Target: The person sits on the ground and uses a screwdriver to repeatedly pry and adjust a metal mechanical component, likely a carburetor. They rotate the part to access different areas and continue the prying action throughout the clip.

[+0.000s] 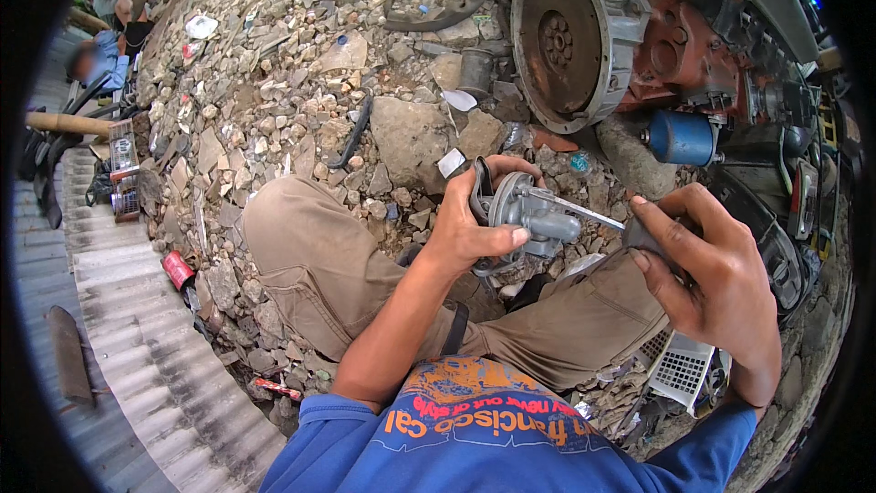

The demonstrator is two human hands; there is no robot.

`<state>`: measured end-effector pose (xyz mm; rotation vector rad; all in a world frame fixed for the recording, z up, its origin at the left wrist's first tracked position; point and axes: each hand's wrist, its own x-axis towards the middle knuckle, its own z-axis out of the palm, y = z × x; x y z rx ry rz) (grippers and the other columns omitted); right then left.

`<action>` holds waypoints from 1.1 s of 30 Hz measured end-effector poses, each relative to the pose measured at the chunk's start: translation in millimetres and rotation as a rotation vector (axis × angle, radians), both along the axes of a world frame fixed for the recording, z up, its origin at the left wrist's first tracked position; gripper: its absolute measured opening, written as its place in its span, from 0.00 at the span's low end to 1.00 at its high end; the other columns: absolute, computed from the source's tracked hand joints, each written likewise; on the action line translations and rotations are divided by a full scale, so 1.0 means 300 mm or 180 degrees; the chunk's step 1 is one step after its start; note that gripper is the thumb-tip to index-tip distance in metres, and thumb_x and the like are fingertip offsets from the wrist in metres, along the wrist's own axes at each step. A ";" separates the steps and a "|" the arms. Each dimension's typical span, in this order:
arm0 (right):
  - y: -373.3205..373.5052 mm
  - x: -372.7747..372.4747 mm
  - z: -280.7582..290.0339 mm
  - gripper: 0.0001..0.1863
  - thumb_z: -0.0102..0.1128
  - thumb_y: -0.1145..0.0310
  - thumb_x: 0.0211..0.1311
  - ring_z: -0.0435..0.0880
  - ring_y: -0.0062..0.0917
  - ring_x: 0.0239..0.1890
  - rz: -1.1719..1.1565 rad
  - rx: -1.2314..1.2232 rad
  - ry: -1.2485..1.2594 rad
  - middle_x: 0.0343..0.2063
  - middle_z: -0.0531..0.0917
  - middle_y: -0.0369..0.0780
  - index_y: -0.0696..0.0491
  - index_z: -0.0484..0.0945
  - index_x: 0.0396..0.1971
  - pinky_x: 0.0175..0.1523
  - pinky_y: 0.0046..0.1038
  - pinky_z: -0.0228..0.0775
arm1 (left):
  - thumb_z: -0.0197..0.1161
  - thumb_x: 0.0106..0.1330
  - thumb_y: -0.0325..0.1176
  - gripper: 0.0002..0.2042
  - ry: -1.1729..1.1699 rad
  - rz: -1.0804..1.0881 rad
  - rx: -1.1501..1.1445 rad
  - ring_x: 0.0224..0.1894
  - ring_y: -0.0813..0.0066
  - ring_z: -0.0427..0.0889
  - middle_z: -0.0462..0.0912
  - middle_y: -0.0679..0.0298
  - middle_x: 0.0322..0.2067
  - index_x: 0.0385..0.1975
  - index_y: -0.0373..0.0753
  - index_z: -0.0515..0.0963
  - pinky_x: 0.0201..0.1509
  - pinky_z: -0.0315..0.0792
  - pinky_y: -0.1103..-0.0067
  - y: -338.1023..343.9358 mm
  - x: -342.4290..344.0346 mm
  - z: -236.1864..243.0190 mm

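My left hand (465, 230) is closed around a grey cast-metal pump (540, 219) with a round flanged body, held above my bent legs. The left thumb presses on its near side. From the pump a thin straight metal arm (591, 212) sticks out to the right. At the tip of that arm, my right hand (716, 260) pinches a small dark grey piece (642, 237) between thumb and fingers. Its kind cannot be made out, as the fingers cover part of it. Whether the arm's tip touches it is hard to see.
An engine with a round rusty flywheel (555, 44), a red block (671, 55) and a blue oil filter (683, 137) stands at upper right. Stones (265, 82) cover the ground. Corrugated sheets (137, 310) and a red can (177, 268) lie left. A person (111, 64) sits far left.
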<state>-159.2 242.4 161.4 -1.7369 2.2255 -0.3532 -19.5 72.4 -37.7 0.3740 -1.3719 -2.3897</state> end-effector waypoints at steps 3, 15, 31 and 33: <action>-0.003 -0.012 -0.006 0.24 0.67 0.77 0.47 0.80 0.37 0.29 0.0118 -0.0077 0.0130 0.36 0.77 0.48 0.63 0.80 0.49 0.36 0.34 0.73 | 0.73 0.38 0.44 0.37 0.0009 -0.0023 0.0049 0.46 0.71 0.80 0.81 0.57 0.44 0.52 0.30 0.73 0.56 0.72 0.76 -0.003 -0.002 -0.002; -0.007 -0.040 -0.035 0.20 0.70 0.74 0.48 0.83 0.34 0.31 0.0197 -0.0407 -0.0040 0.36 0.79 0.46 0.61 0.81 0.43 0.36 0.32 0.75 | 0.72 0.38 0.43 0.36 0.0043 -0.0073 0.0092 0.46 0.72 0.80 0.81 0.58 0.43 0.51 0.30 0.74 0.56 0.72 0.76 -0.009 0.000 -0.002; 0.068 -0.124 -0.072 0.23 0.72 0.75 0.50 0.86 0.32 0.34 -0.0840 -0.0966 -0.1232 0.35 0.84 0.45 0.64 0.77 0.47 0.40 0.27 0.77 | 0.73 0.37 0.48 0.40 -0.0233 -0.0175 -0.0316 0.46 0.69 0.83 0.82 0.57 0.44 0.52 0.29 0.74 0.55 0.75 0.74 -0.010 0.000 -0.026; 0.065 -0.107 -0.070 0.19 0.67 0.70 0.61 0.85 0.34 0.27 -0.1320 -0.0726 -0.1391 0.33 0.85 0.45 0.64 0.76 0.48 0.38 0.29 0.77 | 0.73 0.37 0.48 0.40 -0.0263 -0.0176 -0.0168 0.46 0.69 0.83 0.82 0.56 0.44 0.52 0.29 0.74 0.55 0.75 0.74 0.003 0.001 -0.034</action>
